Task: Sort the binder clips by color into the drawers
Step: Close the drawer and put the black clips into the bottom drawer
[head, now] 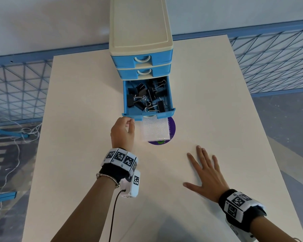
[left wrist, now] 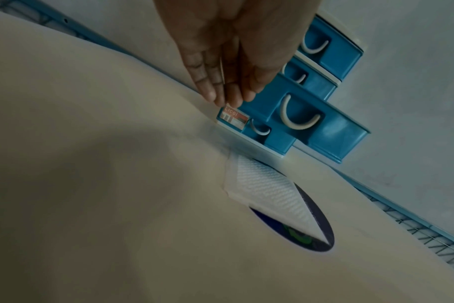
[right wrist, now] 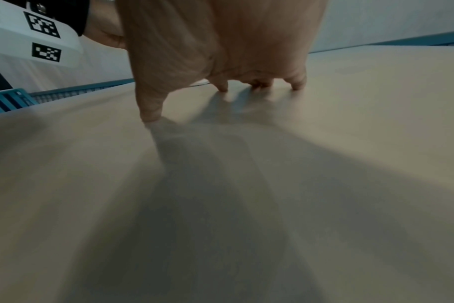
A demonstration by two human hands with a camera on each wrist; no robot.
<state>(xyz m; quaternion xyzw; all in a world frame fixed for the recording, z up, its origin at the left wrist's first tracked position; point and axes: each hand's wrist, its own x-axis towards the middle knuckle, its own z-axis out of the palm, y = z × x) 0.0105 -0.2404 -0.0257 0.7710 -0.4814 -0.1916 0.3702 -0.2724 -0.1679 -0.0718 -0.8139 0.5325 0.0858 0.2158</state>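
Observation:
A cream drawer unit (head: 140, 23) with blue drawers stands at the far middle of the table. Its third drawer (head: 148, 115) is pulled out and holds several black binder clips (head: 147, 96). My left hand (head: 130, 122) is at the drawer's front left corner, its nearly straight fingers (left wrist: 210, 90) close together by the blue drawer front (left wrist: 337, 131). I see nothing held in it. My right hand (head: 205, 170) lies flat on the table at the near right, fingers spread, with its fingertips (right wrist: 297, 86) on the surface. No loose clips show on the table.
A white textured packet (head: 155, 130) lies on a purple round disc (head: 171, 128) just under the open drawer's front. The two upper drawers (head: 142, 60) are closed, as is the lowest one (left wrist: 259, 131). Blue wire fencing (head: 16, 88) runs behind the cream table (head: 77, 154).

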